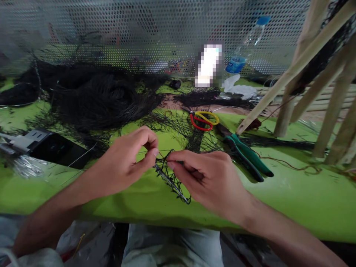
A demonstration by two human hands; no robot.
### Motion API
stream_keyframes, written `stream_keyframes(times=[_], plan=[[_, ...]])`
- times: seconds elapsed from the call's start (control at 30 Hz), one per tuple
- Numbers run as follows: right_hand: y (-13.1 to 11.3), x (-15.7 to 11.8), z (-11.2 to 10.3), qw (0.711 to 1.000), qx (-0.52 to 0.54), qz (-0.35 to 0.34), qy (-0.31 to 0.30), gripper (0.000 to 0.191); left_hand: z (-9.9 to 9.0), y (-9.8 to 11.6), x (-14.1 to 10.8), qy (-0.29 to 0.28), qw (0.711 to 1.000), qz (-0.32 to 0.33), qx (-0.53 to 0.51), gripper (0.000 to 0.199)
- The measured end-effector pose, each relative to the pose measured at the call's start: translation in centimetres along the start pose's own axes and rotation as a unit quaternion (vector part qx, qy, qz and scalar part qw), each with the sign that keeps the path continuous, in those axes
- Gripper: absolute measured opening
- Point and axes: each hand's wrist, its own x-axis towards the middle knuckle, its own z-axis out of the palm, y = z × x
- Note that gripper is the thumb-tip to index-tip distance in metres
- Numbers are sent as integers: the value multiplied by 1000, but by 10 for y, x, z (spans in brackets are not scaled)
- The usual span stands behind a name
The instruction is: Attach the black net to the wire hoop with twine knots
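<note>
My left hand is closed in a pinch, with a thin reddish thread running from its fingertips toward the right. My right hand pinches the upper end of a small wire frame wrapped in black knotted thread. Between the two hands, the frame slants down to the right, just above the green tabletop. What exactly sits under the right fingertips is hidden. Red-and-yellow-handled scissors lie beyond the right hand. Green-and-black-handled pliers rest to its right.
A heap of black threads spreads at the back left. A phone lies at left beside bundled silvery wires. Wooden sticks stand at right. Behind is a perforated metal screen with a plastic bottle near it.
</note>
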Motion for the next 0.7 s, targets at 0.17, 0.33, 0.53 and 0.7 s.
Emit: stream_keyframes(times=[0.17,0.33,0.53,0.7], plan=[[2,2,-1,999,23,28,-5,20,0,0,0,-45,996,-34,-68,16],[4,7,0,995,82,51,-34,18,-1,3,-2,-89,973,-110,-181,22],[7,5,6,995,84,45,-33,15,7,9,0,-89,969,-88,-213,17],[8,5,2,990,123,52,-36,16,14,8,1,-30,969,-70,-234,13]])
